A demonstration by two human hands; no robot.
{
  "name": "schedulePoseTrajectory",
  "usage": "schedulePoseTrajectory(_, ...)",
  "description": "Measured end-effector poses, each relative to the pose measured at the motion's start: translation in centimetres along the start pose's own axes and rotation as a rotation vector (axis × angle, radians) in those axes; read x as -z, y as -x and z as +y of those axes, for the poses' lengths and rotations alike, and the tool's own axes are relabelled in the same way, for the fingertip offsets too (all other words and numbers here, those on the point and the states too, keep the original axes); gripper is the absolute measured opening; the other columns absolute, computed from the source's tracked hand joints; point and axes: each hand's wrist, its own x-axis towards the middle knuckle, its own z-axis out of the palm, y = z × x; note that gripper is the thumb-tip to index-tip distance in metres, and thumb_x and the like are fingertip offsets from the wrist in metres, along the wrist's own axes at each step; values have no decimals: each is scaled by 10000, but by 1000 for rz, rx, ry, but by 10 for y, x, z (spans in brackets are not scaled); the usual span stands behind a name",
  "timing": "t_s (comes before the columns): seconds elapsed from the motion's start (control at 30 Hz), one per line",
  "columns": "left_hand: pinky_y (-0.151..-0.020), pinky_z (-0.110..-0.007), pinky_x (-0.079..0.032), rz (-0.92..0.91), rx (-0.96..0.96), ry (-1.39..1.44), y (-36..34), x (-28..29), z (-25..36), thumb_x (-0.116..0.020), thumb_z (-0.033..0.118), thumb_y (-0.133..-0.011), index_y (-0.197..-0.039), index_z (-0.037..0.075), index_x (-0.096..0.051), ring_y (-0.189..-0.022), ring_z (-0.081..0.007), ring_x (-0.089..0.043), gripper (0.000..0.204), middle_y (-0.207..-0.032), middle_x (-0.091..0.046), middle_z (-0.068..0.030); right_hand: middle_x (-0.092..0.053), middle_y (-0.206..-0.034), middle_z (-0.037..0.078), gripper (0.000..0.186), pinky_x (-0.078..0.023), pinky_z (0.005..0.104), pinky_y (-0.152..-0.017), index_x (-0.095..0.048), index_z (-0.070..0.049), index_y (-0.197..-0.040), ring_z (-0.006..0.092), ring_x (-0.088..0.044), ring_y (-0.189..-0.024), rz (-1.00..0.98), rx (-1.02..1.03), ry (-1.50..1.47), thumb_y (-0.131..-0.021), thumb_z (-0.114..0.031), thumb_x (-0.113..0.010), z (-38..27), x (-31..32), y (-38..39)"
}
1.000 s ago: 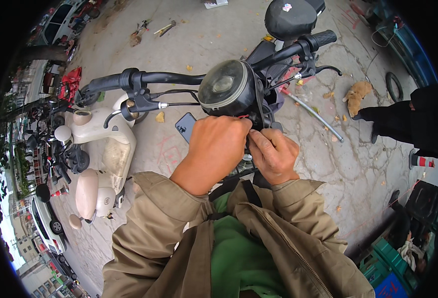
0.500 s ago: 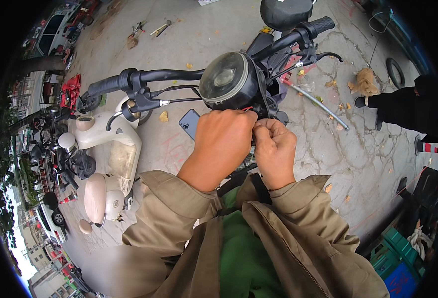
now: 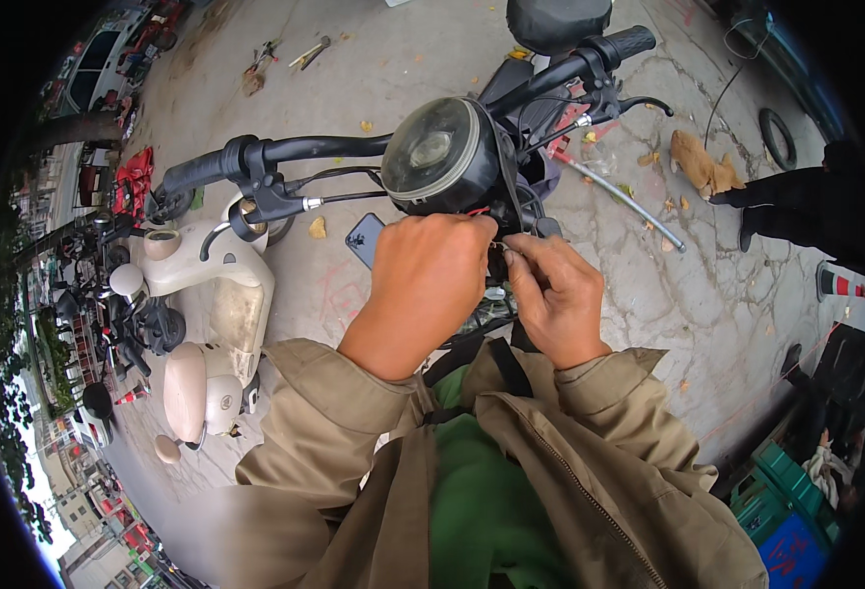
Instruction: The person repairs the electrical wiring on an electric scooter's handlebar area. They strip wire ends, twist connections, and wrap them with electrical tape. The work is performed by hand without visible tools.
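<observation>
Just below a round black headlight on a two-wheeler's handlebar, both of my hands work close together. My left hand is closed, its back toward me, with a bit of red wire showing by its knuckles; what its fingers hold is hidden. My right hand pinches with thumb and forefinger at something small and thin beside the left fingertips, too small to name. Black cables run from the brake levers toward the headlight. A phone lies left of my left hand, partly covered by it.
A cream scooter stands at the left. On the ground lie a hammer, a metal pipe and a tyre. A brown dog is at the right beside a person in black. Green crates stand lower right.
My right hand has opened its grip slightly and shifted a little right, away from the left. The dog has moved left, and the person's legs have shifted.
</observation>
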Motion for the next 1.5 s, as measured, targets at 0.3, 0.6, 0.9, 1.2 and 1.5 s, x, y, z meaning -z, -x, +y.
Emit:
schedulePoseTrajectory(0.3,-654,-524,-539,-22,10,-11,0,3,1,-730,83,-892,-967,56,-751,-781,-421,-705,82,-869,-748,-176,-690,-936,11,313,-529,359,-533,-790,-107,-1053,210,-667,-618,-27,615,432,-744,-63,-820,17,10,-23)
schedulePoseTrajectory(0.6,-648,-524,-537,-35,18,5,-2,1,1,-723,75,-884,-950,54,-745,-773,-430,-700,73,-861,-742,-183,-674,-742,49,163,-489,301,-535,-782,-9,-1029,159,-637,-592,-10,205,167,-869,20,-796,0,-6,-12)
schedulePoseTrajectory(0.9,-651,-516,-537,9,-13,19,-1,-3,-1,-720,65,-875,-954,43,-745,-772,-431,-700,86,-849,-736,-189,-614,-718,18,151,-368,256,-500,-726,42,-966,66,-508,-599,73,-877,-855,-994,-93,-666,-22,-24,-9)
schedulePoseTrajectory(1.2,-652,-510,-538,-14,19,17,-1,2,2,-727,70,-887,-970,59,-765,-776,-422,-706,92,-857,-747,-177,-638,-804,-4,112,-429,288,-494,-734,-16,-1025,128,-583,-575,-1,-546,-536,-949,-60,-804,-6,-9,6)
schedulePoseTrajectory(1.5,-666,-516,-542,-28,24,23,-3,4,2,-737,75,-879,-978,56,-771,-794,-422,-712,106,-865,-751,-181,-662,-850,35,324,-500,336,-525,-796,-95,-1017,210,-636,-598,210,566,310,-721,5,-883,24,-9,-9)
